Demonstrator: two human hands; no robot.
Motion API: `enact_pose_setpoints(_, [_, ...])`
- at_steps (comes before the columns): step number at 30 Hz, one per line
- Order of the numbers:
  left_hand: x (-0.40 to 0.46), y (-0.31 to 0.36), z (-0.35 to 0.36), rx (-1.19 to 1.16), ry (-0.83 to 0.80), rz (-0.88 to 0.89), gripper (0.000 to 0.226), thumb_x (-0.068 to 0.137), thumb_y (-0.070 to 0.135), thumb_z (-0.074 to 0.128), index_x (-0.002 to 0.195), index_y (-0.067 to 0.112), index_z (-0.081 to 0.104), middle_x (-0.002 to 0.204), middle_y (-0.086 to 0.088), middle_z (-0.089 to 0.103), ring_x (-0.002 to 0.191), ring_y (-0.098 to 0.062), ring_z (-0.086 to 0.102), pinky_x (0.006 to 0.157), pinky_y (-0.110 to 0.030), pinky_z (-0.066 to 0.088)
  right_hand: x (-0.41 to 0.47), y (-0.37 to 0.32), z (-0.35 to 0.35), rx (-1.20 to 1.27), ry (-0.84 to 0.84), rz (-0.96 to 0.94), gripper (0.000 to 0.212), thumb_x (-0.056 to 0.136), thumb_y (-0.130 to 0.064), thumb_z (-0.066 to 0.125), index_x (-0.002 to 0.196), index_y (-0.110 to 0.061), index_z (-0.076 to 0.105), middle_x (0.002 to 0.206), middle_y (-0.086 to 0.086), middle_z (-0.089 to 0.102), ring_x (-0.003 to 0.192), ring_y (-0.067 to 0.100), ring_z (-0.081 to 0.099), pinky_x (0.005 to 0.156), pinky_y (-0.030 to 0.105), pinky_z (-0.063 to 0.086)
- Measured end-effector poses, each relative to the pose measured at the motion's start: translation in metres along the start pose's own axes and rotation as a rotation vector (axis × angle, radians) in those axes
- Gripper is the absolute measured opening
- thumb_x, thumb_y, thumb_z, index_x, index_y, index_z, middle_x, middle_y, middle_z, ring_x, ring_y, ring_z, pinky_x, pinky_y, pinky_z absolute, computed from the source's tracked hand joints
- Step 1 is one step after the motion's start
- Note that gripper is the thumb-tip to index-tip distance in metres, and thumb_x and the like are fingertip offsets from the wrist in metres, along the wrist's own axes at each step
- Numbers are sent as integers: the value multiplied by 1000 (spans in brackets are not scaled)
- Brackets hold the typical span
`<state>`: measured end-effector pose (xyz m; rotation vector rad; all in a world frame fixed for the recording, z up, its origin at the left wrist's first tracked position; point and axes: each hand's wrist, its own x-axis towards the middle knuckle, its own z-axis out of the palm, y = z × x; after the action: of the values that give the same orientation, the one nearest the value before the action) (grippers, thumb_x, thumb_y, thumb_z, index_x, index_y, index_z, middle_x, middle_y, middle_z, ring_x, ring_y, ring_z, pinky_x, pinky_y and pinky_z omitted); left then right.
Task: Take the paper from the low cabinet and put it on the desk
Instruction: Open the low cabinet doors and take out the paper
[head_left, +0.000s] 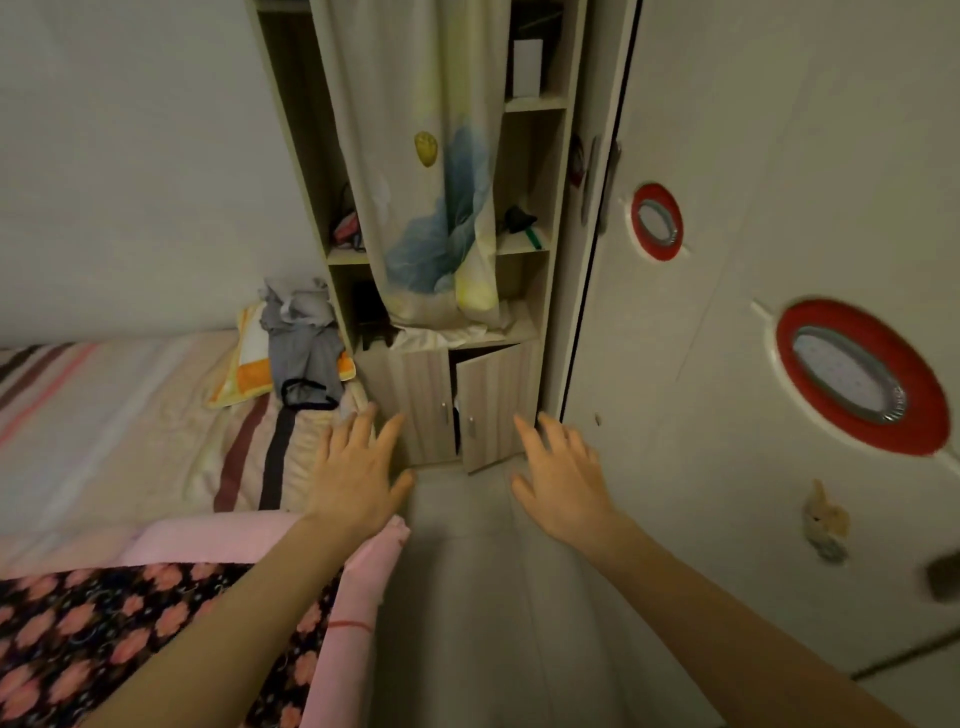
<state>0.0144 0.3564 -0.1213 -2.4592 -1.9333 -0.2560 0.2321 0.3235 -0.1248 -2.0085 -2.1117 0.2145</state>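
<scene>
1. Both hands were held out over the floor (467, 597) toward the low cabinet (447, 400). The left hand (358, 478) was spread, fingers released, nothing gripped. The right hand (561, 483) was likewise splayed and empty.
2. Neither hand was touching the cabinet; both were seen short of its doors.
3. The right door (493, 405) was ajar, the left door (410, 400) shut. Only a dark gap was shown between them.
4. The paper could not be seen; it was judged to lie inside the cabinet, hidden by the doors. The desk was not in view either.
5. Risks judged from here:
   - The ajar door could be knocked shut by the right hand if it were met from the front rather than hooked at its edge.
   - The paper could be creased or torn if dragged blind through a narrow opening.
   - The curtain (441, 208) hanging above could be snagged on rising.
   - The bed (130, 415) close on the left left little room, so the left elbow could be crowded.
</scene>
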Motion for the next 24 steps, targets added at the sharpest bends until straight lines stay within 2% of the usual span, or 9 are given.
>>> enact_pose_setpoints(5, [95,-23,35,41,-72,12,67,88,48,43,144,28,13,156,-11,15,142,-32,15,116,-48,12,91,14,32,7,-8,15,63,89,-32,48,144,-18,20,147,13,32,130,34,32,104,46,33])
enact_pose_setpoints(9, [181,-45,66,21,-136,42,66,88,48,43,144,26,15,155,-11,19,141,-31,16,117,-48,14,175,21,59,57,-19,80,61,85,-33,53,139,-22,26,142,8,37,128,30,34,103,43,33])
enact_pose_setpoints(13, [262,-73,90,13,-174,66,64,88,46,44,144,26,19,154,-11,21,139,-31,22,115,-46,18,256,29,87,58,-87,138,64,86,-37,53,140,-22,22,145,7,32,132,30,28,107,45,29])
enact_pose_setpoints(17, [332,-88,121,35,-261,44,65,90,47,40,145,29,10,156,-9,16,140,-29,20,114,-43,16,322,41,112,55,-146,166,64,87,-38,51,141,-21,21,148,9,27,135,33,24,109,47,26])
enact_pose_setpoints(22, [410,-98,181,78,-345,31,65,90,50,35,145,32,4,155,-6,18,139,-28,23,115,-42,17,406,67,164,83,-192,107,64,82,-38,55,139,-15,34,142,15,41,126,40,39,100,51,36])
enact_pose_setpoints(24, [441,-104,210,61,-380,5,65,91,50,35,145,32,4,156,-6,14,140,-29,21,116,-43,16,444,79,194,83,-222,92,66,81,-44,46,139,-16,33,144,14,39,126,40,39,102,52,35])
